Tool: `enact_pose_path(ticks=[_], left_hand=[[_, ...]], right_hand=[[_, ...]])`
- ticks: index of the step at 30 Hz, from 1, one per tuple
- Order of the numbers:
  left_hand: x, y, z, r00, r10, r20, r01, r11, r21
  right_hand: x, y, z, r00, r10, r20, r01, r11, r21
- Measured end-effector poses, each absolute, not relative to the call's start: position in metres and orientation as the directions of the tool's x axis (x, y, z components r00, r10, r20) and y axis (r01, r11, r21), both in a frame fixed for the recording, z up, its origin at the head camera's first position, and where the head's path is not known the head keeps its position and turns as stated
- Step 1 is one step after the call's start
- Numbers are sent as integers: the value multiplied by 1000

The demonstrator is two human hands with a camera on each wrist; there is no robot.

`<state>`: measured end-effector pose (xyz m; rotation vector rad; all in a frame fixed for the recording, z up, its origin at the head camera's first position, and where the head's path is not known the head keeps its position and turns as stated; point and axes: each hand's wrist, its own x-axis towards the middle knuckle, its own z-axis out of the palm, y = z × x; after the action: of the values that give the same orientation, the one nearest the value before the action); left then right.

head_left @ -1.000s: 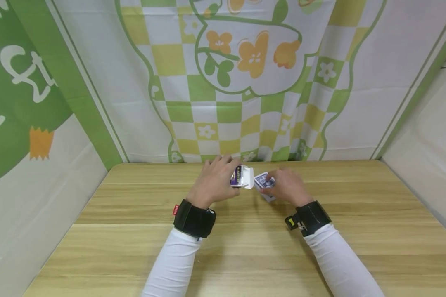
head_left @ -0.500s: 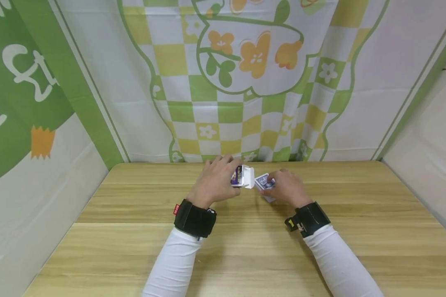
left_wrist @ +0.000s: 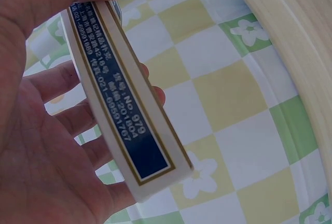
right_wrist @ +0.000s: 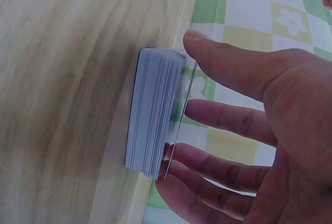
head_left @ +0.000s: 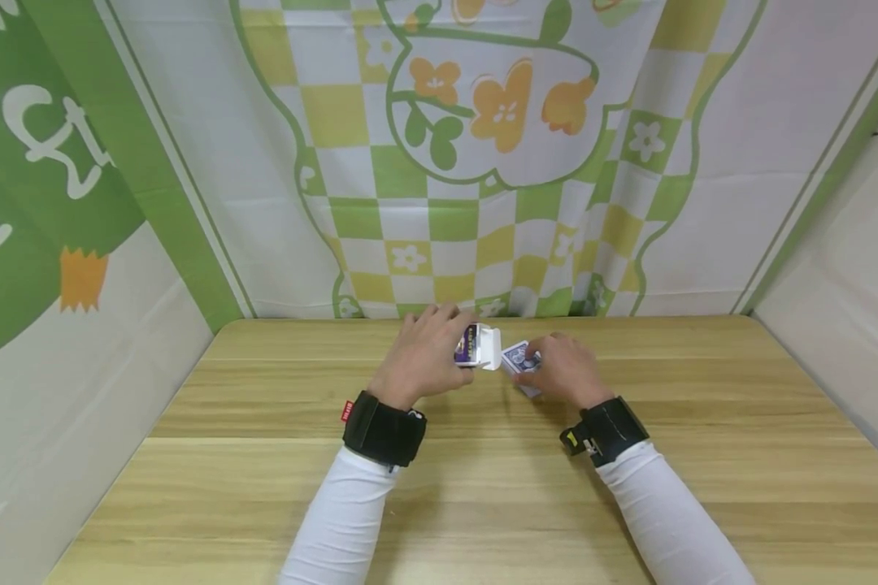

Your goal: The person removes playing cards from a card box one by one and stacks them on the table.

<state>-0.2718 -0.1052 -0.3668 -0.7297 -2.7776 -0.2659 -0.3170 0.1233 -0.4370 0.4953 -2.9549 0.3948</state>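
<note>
My left hand (head_left: 423, 357) grips a playing card box (head_left: 468, 345) by its edges, slightly above the table. The box's white end flap (head_left: 491, 348) hangs open toward the right. In the left wrist view, the box's narrow side (left_wrist: 122, 97) shows a dark blue panel with printed text, thumb over one edge and fingers behind. My right hand (head_left: 569, 372) holds a deck of playing cards (head_left: 517, 357) with blue-patterned backs, just right of the flap. The right wrist view shows the deck's white edges (right_wrist: 151, 112), with one outer card standing slightly apart near the thumb and fingertips.
Both hands are near the far edge of a light wooden table (head_left: 483, 504). Behind it hangs a checked, flowered curtain (head_left: 454, 219). Fabric walls close in the left (head_left: 154, 325) and right (head_left: 841, 284) sides. Each wrist wears a black strap (head_left: 384, 431).
</note>
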Motion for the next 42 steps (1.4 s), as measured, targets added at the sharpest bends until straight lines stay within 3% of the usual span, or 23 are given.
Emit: enact_pose_path(ticks=[42], left_hand=[[-271,-106,-366,-843,454,288,501,858,112]], right_hand=[[-317,121,-440,-944,-299,137,-325,915,-240]])
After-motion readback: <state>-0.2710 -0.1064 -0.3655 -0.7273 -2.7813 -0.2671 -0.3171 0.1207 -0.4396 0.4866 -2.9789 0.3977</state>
